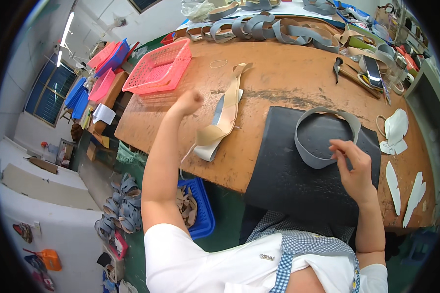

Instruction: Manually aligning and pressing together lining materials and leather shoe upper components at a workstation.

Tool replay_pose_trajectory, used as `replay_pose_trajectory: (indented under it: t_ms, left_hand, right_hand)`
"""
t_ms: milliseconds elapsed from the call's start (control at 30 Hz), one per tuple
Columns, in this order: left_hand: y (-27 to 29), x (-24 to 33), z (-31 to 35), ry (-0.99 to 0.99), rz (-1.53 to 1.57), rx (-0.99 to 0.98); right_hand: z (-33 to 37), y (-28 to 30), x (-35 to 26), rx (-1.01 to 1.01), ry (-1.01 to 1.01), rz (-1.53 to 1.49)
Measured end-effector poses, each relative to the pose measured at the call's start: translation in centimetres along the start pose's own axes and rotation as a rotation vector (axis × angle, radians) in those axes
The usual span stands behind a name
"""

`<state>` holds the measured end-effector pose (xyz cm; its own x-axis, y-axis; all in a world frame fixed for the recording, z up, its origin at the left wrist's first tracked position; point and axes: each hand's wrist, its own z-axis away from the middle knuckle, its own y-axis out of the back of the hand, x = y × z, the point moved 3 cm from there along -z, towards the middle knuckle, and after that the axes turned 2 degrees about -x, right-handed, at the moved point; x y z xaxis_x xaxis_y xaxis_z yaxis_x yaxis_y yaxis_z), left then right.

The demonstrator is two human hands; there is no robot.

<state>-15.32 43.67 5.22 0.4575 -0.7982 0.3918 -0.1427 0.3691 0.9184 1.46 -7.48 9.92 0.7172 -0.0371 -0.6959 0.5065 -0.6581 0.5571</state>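
A grey strap closed into a loop (308, 151) stands on edge on a black mat (288, 171). My right hand (356, 168) is at the loop's near right side, fingers loosely bent and apart, fingertips over its rim; whether they touch it I cannot tell. My left hand (188, 102) is held closed in a fist above the wooden table (215, 168), left of a stack of long beige and grey strips (227, 115). Anything inside that fist is hidden.
A pink basket (159, 68) stands at the back left. Grey strap loops (264, 29) line the far edge. A phone (372, 72), a black-headed tool (337, 68) and white pattern pieces (393, 188) lie right. A blue crate (200, 210) sits below the table's left edge.
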Motion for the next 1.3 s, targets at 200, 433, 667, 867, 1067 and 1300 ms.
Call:
replay_pose_trajectory:
  t_ms: [200, 433, 667, 867, 1067, 1300]
  left_hand:
    - [-6.3, -1.0, 12.1, 0.381, 0.257, -0.338]
    - [-11.1, 0.4, 27.9, 0.542, 0.327, -0.295]
    - [-25.2, 6.0, 38.6, 0.253, -0.377, -1.578]
    - [-25.6, 13.0, 37.9, -0.033, -0.120, -1.661]
    - [-5.8, 15.1, 17.1, 0.112, -0.035, 0.395]
    - [-3.5, 5.5, 9.2, 0.192, 0.130, 0.110]
  right_hand:
    - [1.6, 1.0, 2.9, -0.030, -0.070, 0.099]
    - [1.2, 0.0, 2.8, -0.057, -0.086, 0.046]
    - [1.1, -1.0, 1.9, -0.079, -0.036, 0.064]
    - [1.4, -2.7, 0.9, -0.147, 0.013, 0.050]
    - [0.9, -4.0, -0.4, -0.204, 0.059, 0.061]
    - [1.6, -4.7, -1.9, -0.271, 0.146, 0.095]
